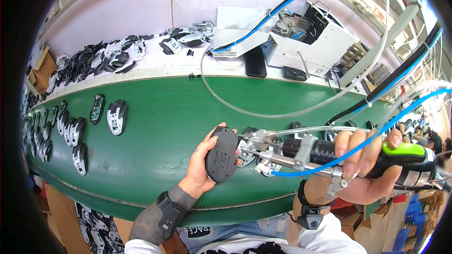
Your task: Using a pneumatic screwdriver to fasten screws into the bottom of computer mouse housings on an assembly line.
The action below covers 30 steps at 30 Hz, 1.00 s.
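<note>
A black computer mouse [222, 155], its underside turned toward me, is gripped by my left hand [198, 165] above the green work surface [155, 155]. My right hand [369, 189] wraps round a black and green power screwdriver [325, 151] held level. Its metal tip end [259, 140] points left, at the upper right edge of the mouse; whether the bit touches is too small to tell. A blue hose [306, 173] and clear tubes run from the tool to the right. Part-assembled mice lie behind the tool, partly hidden.
Rows of white and black mouse shells [79, 159] sit at the left, near a green circuit board in a base [97, 108]. Beyond are heaped shells [89, 61], a phone [255, 62] and a white screw-feeder box [306, 47]. Thick cables [400, 75] hang at right.
</note>
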### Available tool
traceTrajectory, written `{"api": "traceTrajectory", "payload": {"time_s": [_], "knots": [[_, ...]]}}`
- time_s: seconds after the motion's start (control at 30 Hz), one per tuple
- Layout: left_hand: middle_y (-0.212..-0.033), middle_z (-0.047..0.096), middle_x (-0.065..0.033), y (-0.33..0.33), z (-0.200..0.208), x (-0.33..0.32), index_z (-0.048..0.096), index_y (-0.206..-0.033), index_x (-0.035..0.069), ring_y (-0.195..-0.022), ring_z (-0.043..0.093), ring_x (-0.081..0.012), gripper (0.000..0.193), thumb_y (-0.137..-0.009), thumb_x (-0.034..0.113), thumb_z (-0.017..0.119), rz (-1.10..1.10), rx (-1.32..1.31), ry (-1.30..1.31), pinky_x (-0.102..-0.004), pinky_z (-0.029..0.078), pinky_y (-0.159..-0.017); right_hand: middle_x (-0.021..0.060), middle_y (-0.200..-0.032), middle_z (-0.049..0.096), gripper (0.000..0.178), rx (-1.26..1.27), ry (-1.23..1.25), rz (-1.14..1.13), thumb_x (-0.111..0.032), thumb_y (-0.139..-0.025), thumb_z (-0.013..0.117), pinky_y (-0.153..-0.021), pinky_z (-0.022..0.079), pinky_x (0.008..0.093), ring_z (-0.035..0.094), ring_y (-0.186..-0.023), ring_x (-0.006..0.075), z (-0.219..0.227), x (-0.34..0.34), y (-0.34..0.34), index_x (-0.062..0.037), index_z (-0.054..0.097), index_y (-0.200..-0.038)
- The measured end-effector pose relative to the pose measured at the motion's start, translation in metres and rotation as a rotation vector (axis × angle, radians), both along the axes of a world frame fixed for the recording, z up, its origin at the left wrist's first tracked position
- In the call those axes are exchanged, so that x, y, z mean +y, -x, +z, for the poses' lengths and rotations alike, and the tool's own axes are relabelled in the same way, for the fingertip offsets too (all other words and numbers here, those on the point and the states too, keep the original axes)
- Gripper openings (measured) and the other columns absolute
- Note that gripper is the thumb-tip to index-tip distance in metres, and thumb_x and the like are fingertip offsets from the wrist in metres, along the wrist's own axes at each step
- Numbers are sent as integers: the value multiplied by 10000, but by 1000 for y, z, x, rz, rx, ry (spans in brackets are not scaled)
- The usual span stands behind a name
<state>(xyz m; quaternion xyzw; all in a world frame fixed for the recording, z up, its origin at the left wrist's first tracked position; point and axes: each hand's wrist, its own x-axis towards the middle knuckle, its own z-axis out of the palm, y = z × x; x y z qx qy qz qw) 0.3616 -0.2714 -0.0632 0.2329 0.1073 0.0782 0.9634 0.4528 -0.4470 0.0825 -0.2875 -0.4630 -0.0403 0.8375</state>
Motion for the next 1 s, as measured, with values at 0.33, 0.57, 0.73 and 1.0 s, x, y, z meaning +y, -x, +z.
{"api": "traceTrajectory", "payload": {"time_s": [0.33, 0.57, 0.73, 1.0], "knots": [[-1191, 460, -136, 1, 2, -6, 285, -1359, 103, -907, 575, -251, 569, -853, 270, 485, -108, -78, 0, -449, 517, -803, 29, -680, 486, 381, 26, 41, 21, -368, -895, 500, -665, 438, 380, 504, -507, 144, -5, 1, -5, -115, 336, -1128], [-1156, 464, -129, 1, -1, -5, 275, -1366, 104, -929, 570, -247, 561, -864, 254, 475, -88, -53, -5, -437, 518, -807, 18, -671, 490, 389, 36, 5, 27, -373, -891, 497, -668, 442, 367, 502, -501, 139, -2, 1, -3, -119, 331, -1134], [-1204, 443, -131, 3, -1, -4, 255, -1379, 96, -945, 565, -246, 574, -876, 260, 476, -159, -124, -61, -423, 516, -823, 16, -682, 500, 372, 19, 51, 9, -374, -899, 480, -647, 436, 340, 482, -485, 137, -3, 1, -5, -117, 335, -1126], [-1244, 456, -147, -6, 0, 4, 330, -1327, 66, -923, 567, -247, 565, -832, 267, 514, 115, 57, -232, -365, 500, -813, 26, -662, 511, 394, 46, -20, 52, -366, -888, 505, -604, 448, 337, 528, -541, 161, 2, 3, 4, -111, 328, -1131]]}}
